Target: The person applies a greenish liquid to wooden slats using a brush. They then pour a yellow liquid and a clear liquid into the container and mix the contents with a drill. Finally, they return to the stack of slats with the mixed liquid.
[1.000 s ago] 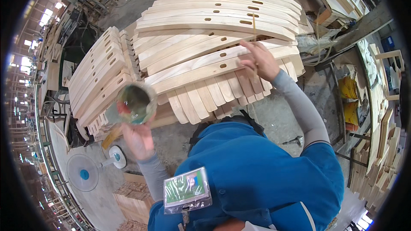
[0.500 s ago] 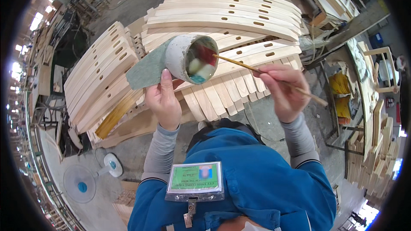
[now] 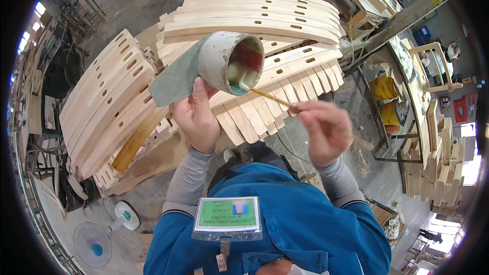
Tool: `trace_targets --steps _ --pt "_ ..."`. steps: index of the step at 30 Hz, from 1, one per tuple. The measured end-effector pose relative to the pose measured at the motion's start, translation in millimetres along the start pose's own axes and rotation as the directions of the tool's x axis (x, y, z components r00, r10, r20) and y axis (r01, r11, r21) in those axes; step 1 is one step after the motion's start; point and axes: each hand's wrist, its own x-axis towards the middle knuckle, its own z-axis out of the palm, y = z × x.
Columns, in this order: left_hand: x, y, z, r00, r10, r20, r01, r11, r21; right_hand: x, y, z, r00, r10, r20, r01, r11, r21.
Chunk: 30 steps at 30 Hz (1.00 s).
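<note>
My left hand [image 3: 196, 114] grips a stained, whitish-grey round cup [image 3: 216, 61], tilted with its mouth toward the right. A stiff grey-green sheet [image 3: 175, 79] lies against the cup's left side, beneath my thumb. Inside the cup are a creamy white substance [image 3: 248, 79] and teal and red patches. My right hand [image 3: 326, 130] pinches a thin wooden stick [image 3: 272, 98], its tip at the cup's lower rim touching the white substance. Below the sheet is a glossy yellow-brown strip [image 3: 135, 145]; whether my left hand holds it, I cannot tell.
Curved pale wooden slats [image 3: 244, 15] with oval slots are stacked before me, with another stack [image 3: 107, 91] to the left. A white fan [image 3: 94, 244] stands at lower left. Yellow bags [image 3: 383, 89] hang at the right, near more stacked wood [image 3: 430, 168].
The stick's tip has gone from the upper inside of the cup down to its lower rim. My right hand has shifted left and down. The whole view has drifted slightly.
</note>
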Motion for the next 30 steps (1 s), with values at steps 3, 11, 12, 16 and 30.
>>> trace_targets --steps 3,11,12,16,30 --pt "1 6 -11 0.995 -0.026 0.097 0.025 1.0 0.018 17 8 -1 0.995 0.019 -0.097 -0.015 0.999 0.042" --pt "1 0 21 0.993 0.058 -0.107 -0.065 0.996 -0.058 8 11 -13 0.952 -0.224 0.211 0.241 0.968 -0.062" --pt "2 -2 26 0.993 0.063 -0.1 -0.07 0.995 -0.075 12 14 -23 0.968 -0.187 0.167 0.193 0.981 -0.021" --pt "-6 -9 41 0.999 0.016 -0.045 -0.016 1.0 -0.017 20 28 -47 0.996 -0.04 0.08 0.03 0.992 0.123" --pt "-9 -37 75 1.0 0.021 0.023 -0.023 0.994 0.106 15 55 -65 0.997 0.08 -0.02 -0.069 0.945 0.319"
